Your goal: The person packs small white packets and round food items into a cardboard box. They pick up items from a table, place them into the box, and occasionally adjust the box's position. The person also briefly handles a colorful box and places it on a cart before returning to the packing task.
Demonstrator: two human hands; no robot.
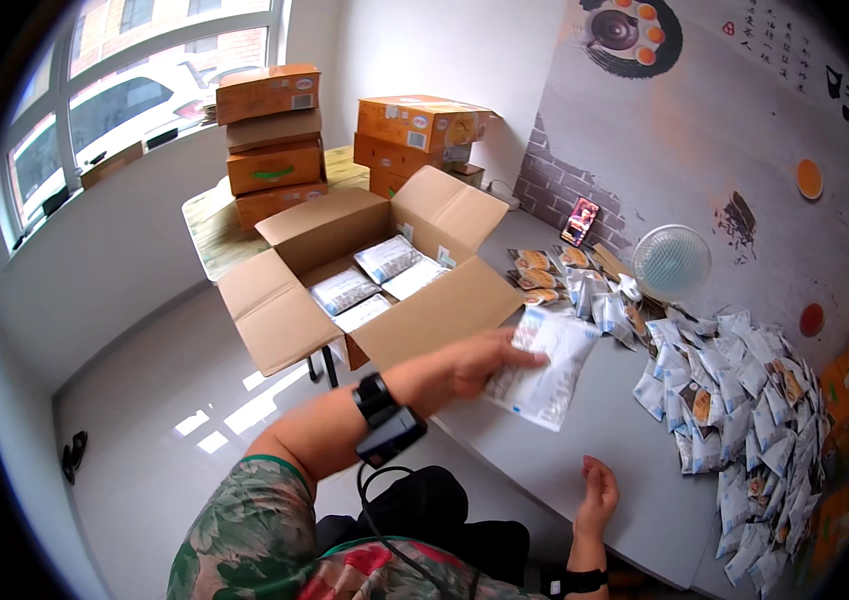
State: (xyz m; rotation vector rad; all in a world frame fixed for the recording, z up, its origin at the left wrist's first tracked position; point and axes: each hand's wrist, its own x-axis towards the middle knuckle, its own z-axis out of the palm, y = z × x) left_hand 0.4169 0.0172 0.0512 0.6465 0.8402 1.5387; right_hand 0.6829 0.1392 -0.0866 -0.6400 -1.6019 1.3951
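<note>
My left hand (488,364) grips a flat white plastic packet (548,367) by one side, thumb on top, above the grey table (589,431). Nothing is in my right hand (598,495), which is at the table's near edge with its fingers slightly bent. To the left, a large cardboard box (443,315) stands with its flaps spread. Several similar packets (345,290) lie flat inside it. On the right of the table a big heap of small white and brown sachets (732,409) is spread out.
A small round fan (672,262) and a lit phone (579,221) stand by the wall. Brown and orange sachets (537,279) lie below the phone. Orange cartons (274,169) are stacked on a wooden table (206,232), with another carton stack (417,139) beside them. A cable (372,517) hangs from my left wrist device.
</note>
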